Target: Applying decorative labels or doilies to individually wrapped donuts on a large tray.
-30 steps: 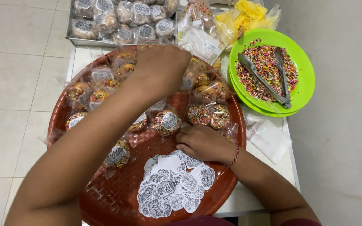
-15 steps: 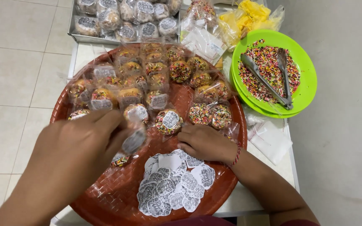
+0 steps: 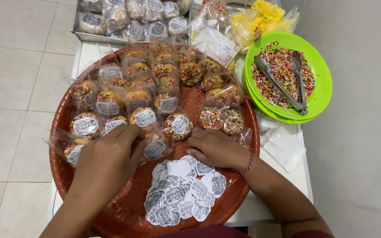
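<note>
A round red woven tray (image 3: 124, 211) carries several sprinkle-covered treats in clear bags, some with white round stickers. My left hand (image 3: 106, 158) lies over the tray's left front, fingertips touching a stickered wrapped treat (image 3: 154, 147). My right hand (image 3: 217, 149), with a red thread on the wrist, rests curled on the tray just above a pile of white printed stickers (image 3: 181, 194). Another stickered treat (image 3: 178, 125) sits just beyond both hands. Whether a sticker is pinched in my right fingers is hidden.
A green plate (image 3: 320, 94) of coloured sprinkles with metal tongs (image 3: 283, 86) stands at the right. A metal tray (image 3: 89, 37) of stickered wrapped treats lies at the back. Clear and yellow bags (image 3: 261, 20) sit behind. Empty plastic bags (image 3: 283, 145) lie beside the red tray.
My left arm has drawn back from the far side of the tray to its near left, bringing a stickered wrapped treat down beside my right hand. My right hand has stayed put.
</note>
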